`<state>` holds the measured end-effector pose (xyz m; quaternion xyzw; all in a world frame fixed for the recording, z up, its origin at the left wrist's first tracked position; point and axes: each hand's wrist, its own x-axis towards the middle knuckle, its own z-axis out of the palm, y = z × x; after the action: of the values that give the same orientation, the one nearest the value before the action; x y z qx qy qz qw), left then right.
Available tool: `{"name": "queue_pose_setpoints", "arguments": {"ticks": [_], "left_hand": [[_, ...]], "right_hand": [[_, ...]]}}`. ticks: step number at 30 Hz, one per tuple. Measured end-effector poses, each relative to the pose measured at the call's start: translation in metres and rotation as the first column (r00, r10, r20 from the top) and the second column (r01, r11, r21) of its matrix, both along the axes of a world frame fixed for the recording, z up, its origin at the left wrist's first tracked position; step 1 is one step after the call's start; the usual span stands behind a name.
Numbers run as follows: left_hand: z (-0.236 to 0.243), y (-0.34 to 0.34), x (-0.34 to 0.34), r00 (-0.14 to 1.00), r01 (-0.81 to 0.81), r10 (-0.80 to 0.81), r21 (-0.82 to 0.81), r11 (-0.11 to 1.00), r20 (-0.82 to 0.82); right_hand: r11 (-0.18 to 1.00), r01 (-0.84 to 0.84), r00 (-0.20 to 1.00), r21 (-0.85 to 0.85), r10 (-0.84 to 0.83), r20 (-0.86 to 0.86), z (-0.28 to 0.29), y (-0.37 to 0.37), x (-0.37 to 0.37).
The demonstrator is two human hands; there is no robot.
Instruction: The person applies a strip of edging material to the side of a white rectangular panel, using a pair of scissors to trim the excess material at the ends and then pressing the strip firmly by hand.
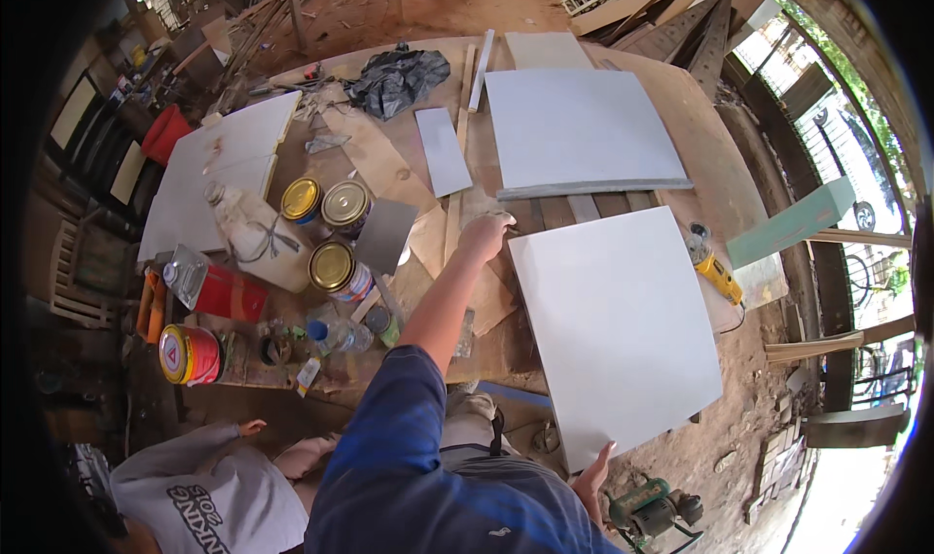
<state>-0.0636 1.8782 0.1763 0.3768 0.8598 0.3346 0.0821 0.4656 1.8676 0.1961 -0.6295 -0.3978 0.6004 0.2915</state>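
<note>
A white rectangular panel (pixel 623 330) lies at the right, jutting past the table's near edge. My right hand (pixel 591 478) grips its near edge, with the thumb showing at the corner and the other fingers mostly hidden. My left hand (pixel 484 236) is stretched forward, just beyond the panel's far left corner. Its fingers are curled closed; a small dark bit shows at the fingertips, too small to name. Beyond lies a second white panel (pixel 584 126) with a grey front edge, resting over wooden slats. Nearby is a narrow white board (pixel 443 150).
Paint cans (pixel 334 266) with gold lids, a cloudy jug (pixel 258 233), a red tin (pixel 219 286) and a plastic bottle (pixel 341 335) crowd the left. A yellow power tool (pixel 718 277) lies at the right edge. A person in a grey shirt (pixel 229 496) is at lower left; a green compressor (pixel 647 505) stands below.
</note>
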Motion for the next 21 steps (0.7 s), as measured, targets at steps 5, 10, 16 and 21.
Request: {"name": "queue_pose_setpoints", "arguments": {"ticks": [5, 10, 16, 21], "left_hand": [[-0.013, 0.027, -0.039, 0.98, 0.158, -0.179, -0.202, 0.967, -0.092], [0.008, 0.034, -0.041, 0.968, 0.173, -0.221, -0.326, 0.929, -0.115], [0.019, -0.014, -0.01, 0.993, -0.118, 0.109, -0.251, 0.961, -0.05], [0.093, -0.069, 0.05, 0.906, -0.422, 0.423, -0.029, 0.906, 0.015]], "right_hand": [[0.982, 0.179, 0.984, -0.051, -0.179, 0.012, 0.03, 0.011, -0.005], [0.981, 0.177, 0.98, -0.08, -0.183, -0.074, 0.052, 0.021, 0.015], [0.977, 0.184, 0.966, -0.112, -0.2, -0.163, 0.078, 0.022, 0.0], [0.972, 0.211, 0.975, -0.106, -0.217, -0.046, 0.05, 0.019, -0.006]]}}
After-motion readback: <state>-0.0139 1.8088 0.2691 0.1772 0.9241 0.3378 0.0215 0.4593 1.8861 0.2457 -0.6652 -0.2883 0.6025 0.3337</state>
